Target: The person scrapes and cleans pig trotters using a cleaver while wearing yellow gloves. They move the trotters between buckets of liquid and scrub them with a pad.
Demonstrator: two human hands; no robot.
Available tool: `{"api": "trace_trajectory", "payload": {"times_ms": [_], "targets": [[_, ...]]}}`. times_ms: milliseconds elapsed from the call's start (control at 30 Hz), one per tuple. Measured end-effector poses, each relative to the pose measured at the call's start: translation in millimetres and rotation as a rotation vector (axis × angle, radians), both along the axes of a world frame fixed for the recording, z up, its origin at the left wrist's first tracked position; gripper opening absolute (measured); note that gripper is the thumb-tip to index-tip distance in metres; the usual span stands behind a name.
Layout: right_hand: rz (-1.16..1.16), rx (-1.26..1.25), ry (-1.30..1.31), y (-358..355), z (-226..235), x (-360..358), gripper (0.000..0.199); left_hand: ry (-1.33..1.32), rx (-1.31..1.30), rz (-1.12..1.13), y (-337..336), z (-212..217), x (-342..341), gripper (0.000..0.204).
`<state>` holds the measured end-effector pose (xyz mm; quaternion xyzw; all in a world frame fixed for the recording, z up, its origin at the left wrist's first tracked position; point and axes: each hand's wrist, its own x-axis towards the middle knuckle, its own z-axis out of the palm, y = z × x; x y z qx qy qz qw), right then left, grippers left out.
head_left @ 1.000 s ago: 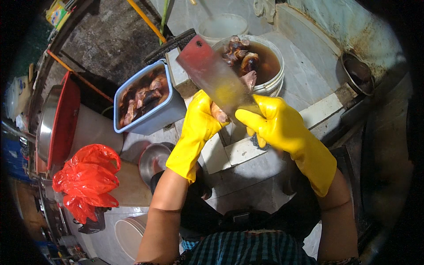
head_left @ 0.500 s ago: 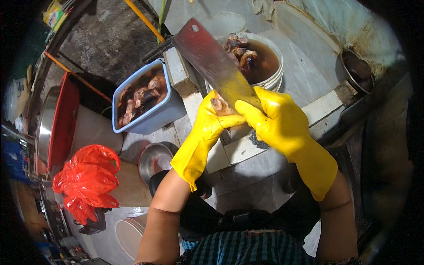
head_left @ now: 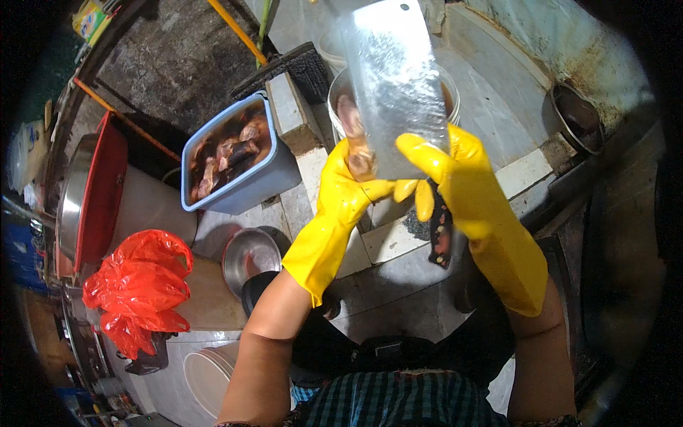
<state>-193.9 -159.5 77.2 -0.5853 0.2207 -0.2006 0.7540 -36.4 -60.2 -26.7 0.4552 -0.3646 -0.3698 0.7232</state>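
My left hand, in a yellow rubber glove, is closed around a pale, pinkish piece of meat that sticks up past the fingers. In the matching glove, my right hand grips a cleaver, its broad shiny blade upright and the thumb pressed on the flat. Below the fingers the dark handle points downward. The blade's lower left edge lies right beside the meat; whether they touch I cannot tell. Behind the blade, mostly covered, stands a white bucket of brownish liquid.
To the left, a light-blue tub holds meat pieces in dark liquid. Nearer lie a metal bowl, a red plastic bag and a pale bucket. A low tiled ledge crosses ahead; a dark pan leans at right.
The cleaver has turned from slanting up-left to nearly upright, its bright flat now showing. Its handle has come into sight below my right hand. More of the meat shows above my left hand.
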Motion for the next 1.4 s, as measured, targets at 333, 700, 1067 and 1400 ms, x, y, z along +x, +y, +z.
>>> {"api": "trace_trajectory", "payload": {"times_ms": [333, 700, 1067, 1400], "targets": [[0.035, -0.234, 0.188, 11, -7, 2, 0.026, -0.019, -0.07, 0.095, -2, -11, -4, 0.062], [-0.252, -0.136, -0.103, -26, -1, -5, 0.018, 0.365, 0.081, -0.068, 8, 10, 8, 0.037], [-0.125, -1.058, 0.628, -70, -6, 24, 0.04, 0.526, 0.004, 0.045, 43, 14, 70, 0.047], [0.351, -1.384, 1.032, -105, -43, 141, 0.049, 0.337, -0.095, 0.231, 88, 43, 105, 0.053]]}}
